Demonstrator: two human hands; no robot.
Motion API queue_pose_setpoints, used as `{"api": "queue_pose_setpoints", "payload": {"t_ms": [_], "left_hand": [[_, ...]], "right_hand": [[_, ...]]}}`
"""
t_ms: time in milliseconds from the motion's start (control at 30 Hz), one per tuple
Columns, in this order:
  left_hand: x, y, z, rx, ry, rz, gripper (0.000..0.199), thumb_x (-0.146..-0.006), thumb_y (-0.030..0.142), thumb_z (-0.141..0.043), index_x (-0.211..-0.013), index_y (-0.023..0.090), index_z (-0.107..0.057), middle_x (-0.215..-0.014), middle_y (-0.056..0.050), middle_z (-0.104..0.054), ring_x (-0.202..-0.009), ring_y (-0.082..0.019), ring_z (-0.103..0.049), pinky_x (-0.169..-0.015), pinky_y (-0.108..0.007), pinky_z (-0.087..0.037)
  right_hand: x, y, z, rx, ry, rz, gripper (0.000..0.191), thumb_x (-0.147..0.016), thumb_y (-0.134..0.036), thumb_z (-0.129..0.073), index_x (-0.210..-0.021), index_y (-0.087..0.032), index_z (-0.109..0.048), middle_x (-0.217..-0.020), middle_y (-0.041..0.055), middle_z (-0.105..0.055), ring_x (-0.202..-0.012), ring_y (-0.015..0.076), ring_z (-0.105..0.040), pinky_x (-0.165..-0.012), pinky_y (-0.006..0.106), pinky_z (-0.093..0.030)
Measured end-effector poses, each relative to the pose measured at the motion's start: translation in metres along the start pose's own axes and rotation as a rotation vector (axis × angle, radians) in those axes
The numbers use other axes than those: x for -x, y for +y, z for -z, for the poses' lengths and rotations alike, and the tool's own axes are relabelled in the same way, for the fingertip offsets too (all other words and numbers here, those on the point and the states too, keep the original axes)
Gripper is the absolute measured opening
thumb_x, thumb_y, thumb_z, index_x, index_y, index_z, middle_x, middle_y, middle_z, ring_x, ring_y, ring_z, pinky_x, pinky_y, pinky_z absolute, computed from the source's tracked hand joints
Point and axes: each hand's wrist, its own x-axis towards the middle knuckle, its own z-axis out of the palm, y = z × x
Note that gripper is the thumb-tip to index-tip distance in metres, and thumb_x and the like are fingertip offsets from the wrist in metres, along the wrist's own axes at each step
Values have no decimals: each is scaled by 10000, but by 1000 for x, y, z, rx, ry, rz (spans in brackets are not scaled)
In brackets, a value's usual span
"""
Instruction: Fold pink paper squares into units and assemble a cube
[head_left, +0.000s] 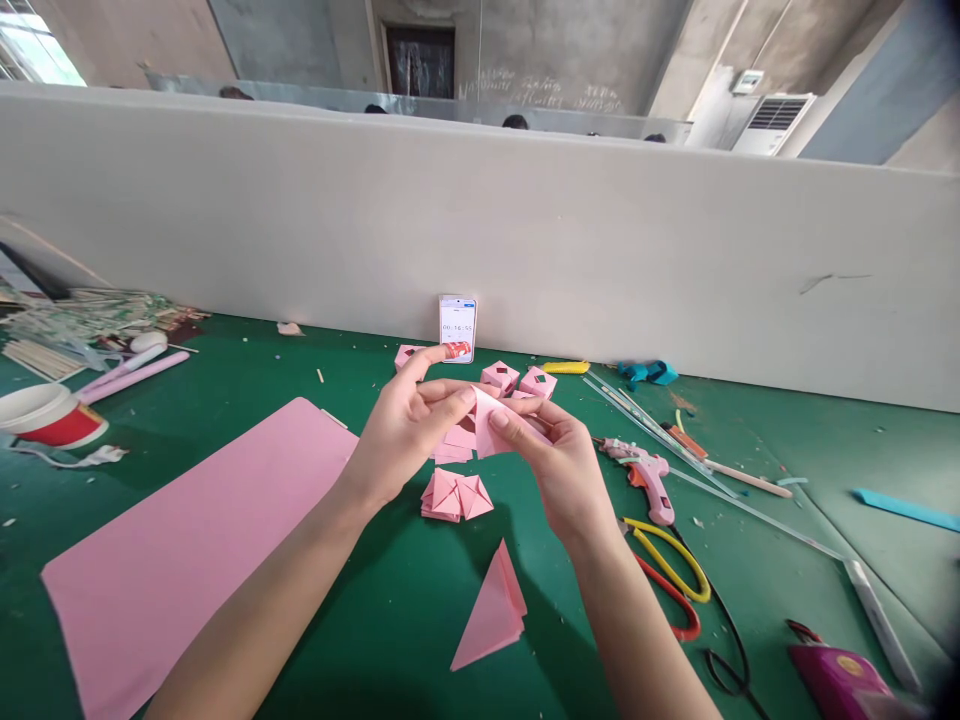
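Observation:
Between my two hands is a small folded piece of pink paper (491,425), lifted above the table. My left hand (409,425) pinches its left edge with thumb and fingers, the index finger raised with something red on its tip. My right hand (551,445) grips the right side, thumb on top. Just below lies a stack of folded pink paper pieces (454,495). Nearer to me is a pink paper triangle (495,610). Behind my hands sit several pink paper cubes (500,377) with dark diamond-shaped openings, partly hidden by my fingers.
A large pink sheet (202,540) lies at left, beside a paper cup (52,415) and thin sticks (97,325). A phone (457,325) leans on the partition (480,220). At right are a glue gun (641,475), scissors (675,575), a cable and a purple device (844,680).

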Motion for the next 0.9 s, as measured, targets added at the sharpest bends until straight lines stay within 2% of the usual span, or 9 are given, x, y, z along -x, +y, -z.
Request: {"api": "queue_pose_setpoints", "payload": {"t_ms": [100, 233, 433, 600, 767, 900], "left_hand": [[1, -1, 0, -9, -8, -10, 652, -812, 391, -806, -1353, 209, -492, -1074, -112, -784, -949, -267, -781, -818, -376, -645], [1, -2, 1, -20, -8, -31, 603, -830, 426, -782, -1320, 194, -518, -1045, -111, -785, -925, -258, -781, -788, -360, -650], [-2, -5, 4, -133, 87, -74, 621, -750, 405, -861, -1256, 222, -552, -865, -40, -786, -764, -237, -776, -726, -362, -654], [-5, -4, 11, -147, 107, -68, 636, -735, 395, -869, -1262, 223, -556, -792, -19, -763, -676, -218, -748, -657, -341, -634], [-3, -4, 8, -160, 31, -41, 669, -741, 354, -856, -1309, 225, -528, -843, -23, -755, -788, -222, -753, -701, -322, -620], [-9, -8, 8, -183, 19, 0, 639, -756, 360, -836, -1303, 218, -536, -759, 9, -718, -702, -181, -708, -654, -283, -580]], "right_hand": [[-1, 0, 1, 22, 17, 19, 275, -728, -443, -877, -841, -219, -764, -869, 41, -772, -812, 195, -694, -749, 329, -546], [-1, -1, 1, 42, 35, 28, 275, -721, -429, -885, -856, -216, -777, -884, 43, -777, -810, 190, -693, -751, 327, -550], [-1, -1, 3, 89, -34, 5, 290, -732, -436, -879, -899, -221, -782, -846, 43, -782, -805, 197, -710, -751, 328, -559], [-2, -3, 7, 156, 9, 63, 278, -732, -450, -874, -763, -200, -754, -750, 38, -749, -720, 187, -680, -688, 318, -542], [-3, -1, 7, 210, 58, 151, 291, -746, -464, -857, -768, -194, -752, -762, 41, -751, -713, 183, -676, -681, 311, -536], [-10, 3, 14, 206, 28, 89, 352, -711, -504, -872, -798, -180, -768, -782, 47, -759, -745, 191, -690, -699, 308, -538]]}}
